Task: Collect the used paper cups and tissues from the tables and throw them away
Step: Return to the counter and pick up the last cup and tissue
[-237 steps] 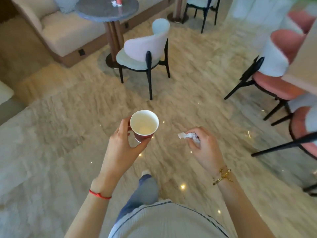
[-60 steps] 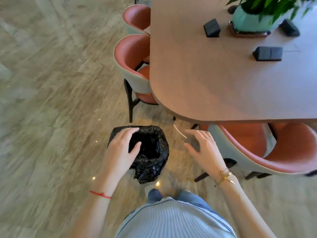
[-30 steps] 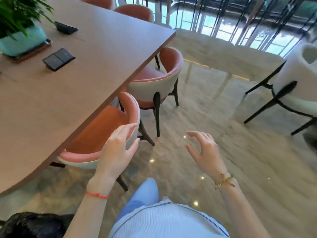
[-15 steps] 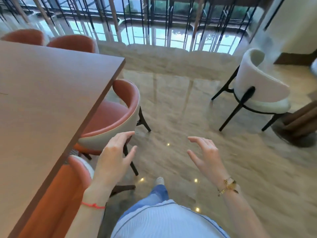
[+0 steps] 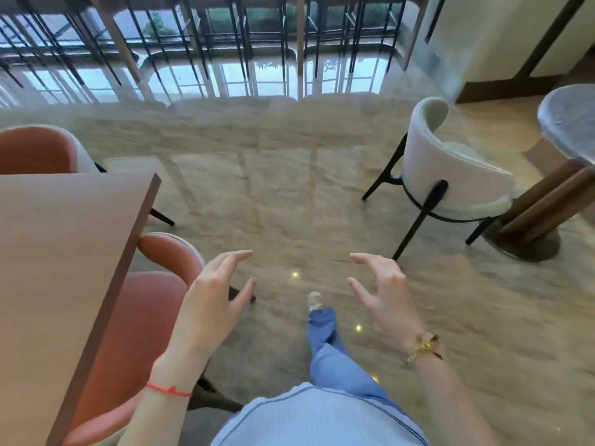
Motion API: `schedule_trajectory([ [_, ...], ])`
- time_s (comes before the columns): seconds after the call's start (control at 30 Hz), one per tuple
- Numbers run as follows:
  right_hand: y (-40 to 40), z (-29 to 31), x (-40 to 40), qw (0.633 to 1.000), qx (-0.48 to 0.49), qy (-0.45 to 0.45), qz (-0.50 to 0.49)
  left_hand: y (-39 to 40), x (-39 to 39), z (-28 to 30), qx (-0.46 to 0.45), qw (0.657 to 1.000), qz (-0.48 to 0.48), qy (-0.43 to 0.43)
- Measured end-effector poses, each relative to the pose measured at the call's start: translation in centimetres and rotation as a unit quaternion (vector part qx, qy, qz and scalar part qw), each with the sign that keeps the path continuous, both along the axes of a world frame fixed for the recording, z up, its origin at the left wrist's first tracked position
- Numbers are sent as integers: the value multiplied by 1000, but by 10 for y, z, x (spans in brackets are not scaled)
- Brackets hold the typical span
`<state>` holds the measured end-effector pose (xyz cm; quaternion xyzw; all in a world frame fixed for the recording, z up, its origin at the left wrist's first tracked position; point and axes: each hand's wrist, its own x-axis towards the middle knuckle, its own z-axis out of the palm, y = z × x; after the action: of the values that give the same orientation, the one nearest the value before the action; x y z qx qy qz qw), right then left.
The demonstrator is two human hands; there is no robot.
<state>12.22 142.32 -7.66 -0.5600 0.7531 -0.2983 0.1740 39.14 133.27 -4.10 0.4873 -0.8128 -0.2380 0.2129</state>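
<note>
My left hand [image 5: 212, 304] and my right hand [image 5: 383, 294] hang in front of me over the marble floor, both with fingers spread and nothing in them. No paper cup, tissue or trash bag shows in this view. The long brown table [image 5: 61, 252] lies at my left, its visible part bare. A round grey table [image 5: 570, 120] stands at the far right edge, only partly in frame.
A pink chair [image 5: 138, 313] is tucked under the brown table beside my left hand, another pink chair [image 5: 35, 149] further back. A white chair [image 5: 450, 178] with black legs stands by the round table's wooden pedestal [image 5: 544, 204]. Barred windows [image 5: 206, 43] run ahead. Open marble floor [image 5: 283, 194] lies between.
The cup and tissue I held earlier are gone and the black trash bag has left the view. I have turned and walked along the brown table; both hands stay empty.
</note>
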Motion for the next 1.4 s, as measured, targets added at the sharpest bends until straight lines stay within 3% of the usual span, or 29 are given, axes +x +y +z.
schedule_trajectory([
  [0.4, -300, 28, -109, 999, -16, 5, 47, -274, -103, 6, -11, 997, 63, 40],
  [0.77, -547, 13, -142, 990, -8, 14, 142, -476, -119, -11, -4, 986, 165, 37],
  [0.93, -668, -3, -146, 990, -4, 9, 143, -593, -122, -19, -5, 985, 171, 27],
  [1.17, -858, 20, -149, 989, -38, 10, 141, -783, -130, 1, -34, 987, 156, 30],
  [1.4, -1000, 22, -160, 992, -29, -3, 126, -932, -144, 11, -32, 991, 126, 14],
])
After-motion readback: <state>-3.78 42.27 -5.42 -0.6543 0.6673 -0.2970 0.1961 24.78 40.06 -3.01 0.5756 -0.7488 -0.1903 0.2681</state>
